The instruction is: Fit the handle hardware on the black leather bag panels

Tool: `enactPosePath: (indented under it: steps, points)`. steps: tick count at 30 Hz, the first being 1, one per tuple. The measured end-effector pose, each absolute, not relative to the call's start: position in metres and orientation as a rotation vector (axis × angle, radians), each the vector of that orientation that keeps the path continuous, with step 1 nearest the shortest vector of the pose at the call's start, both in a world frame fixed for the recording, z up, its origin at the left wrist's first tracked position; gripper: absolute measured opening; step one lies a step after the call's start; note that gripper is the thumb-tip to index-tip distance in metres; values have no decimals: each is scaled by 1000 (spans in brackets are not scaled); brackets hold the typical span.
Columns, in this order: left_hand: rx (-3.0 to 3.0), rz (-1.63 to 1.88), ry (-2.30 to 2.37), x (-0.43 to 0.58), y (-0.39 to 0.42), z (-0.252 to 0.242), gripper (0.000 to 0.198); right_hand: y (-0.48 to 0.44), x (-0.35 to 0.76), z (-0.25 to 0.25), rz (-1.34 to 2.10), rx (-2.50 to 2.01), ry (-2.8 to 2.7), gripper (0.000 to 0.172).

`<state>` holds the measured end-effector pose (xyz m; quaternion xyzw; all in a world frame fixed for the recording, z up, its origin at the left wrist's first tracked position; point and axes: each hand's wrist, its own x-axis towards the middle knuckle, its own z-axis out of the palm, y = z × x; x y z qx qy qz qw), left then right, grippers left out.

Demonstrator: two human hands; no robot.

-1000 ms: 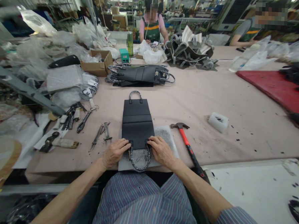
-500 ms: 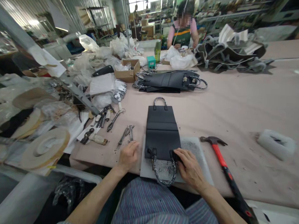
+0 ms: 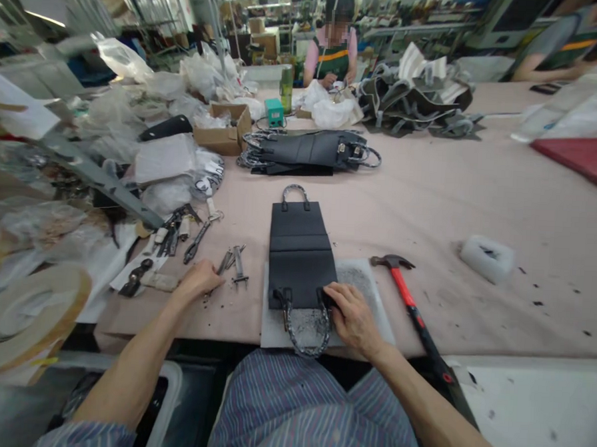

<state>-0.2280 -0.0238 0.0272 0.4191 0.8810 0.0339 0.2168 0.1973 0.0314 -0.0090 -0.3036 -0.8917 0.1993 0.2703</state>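
A black leather bag panel [image 3: 302, 250] with a wrapped handle at each end lies flat, its near end on a pale slab [image 3: 369, 300]. My right hand [image 3: 352, 314] rests at its near right corner, the fingers closed on the base of the near handle. Off to the left, my left hand [image 3: 203, 278] is beside small metal tools [image 3: 238, 264], its fingers bent together; what they hold, if anything, is hidden. To the right of the slab lies a claw hammer [image 3: 405, 289] with a red and black handle.
Stacked black panels [image 3: 312, 151] lie farther back, beside a cardboard box [image 3: 226, 129]. Tools, plastic bags and a tape roll [image 3: 28, 316] crowd the left. A white plastic-wrapped roll [image 3: 487, 258] sits at the right. A person [image 3: 332, 52] works across the table.
My left hand has moved left, from the near end of the metal tools to their left side. My right hand stays at the panel's corner. The view has turned to the right.
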Motion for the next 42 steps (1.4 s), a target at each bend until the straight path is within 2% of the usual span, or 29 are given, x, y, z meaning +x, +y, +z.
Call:
enactPosePath:
  steps: [3,9,11,14,19,24,42]
  points:
    - [1180,161,2357,-237,-27,26,29,32,196,-6,549,-835,-2403,50]
    - [804,1100,1979,-216,-48,31,39,32,196,-3,588,-851,-2394,49]
    - [781,1253,1893,-183,-48,30,45,32,196,-1,599,-861,-2398,49]
    - [831,1476,1736,-121,-42,26,40,32,196,1,601,-861,-2400,49]
    - [1047,1484,1602,-50,-32,16,24,32,196,2,633,-887,-2387,48]
    - [1267,1441,1605,-40,-28,12,13,33,196,4,659,-892,-2381,45]
    - [1475,1394,1626,-45,-30,1,11,35,196,3,649,-871,-2355,47]
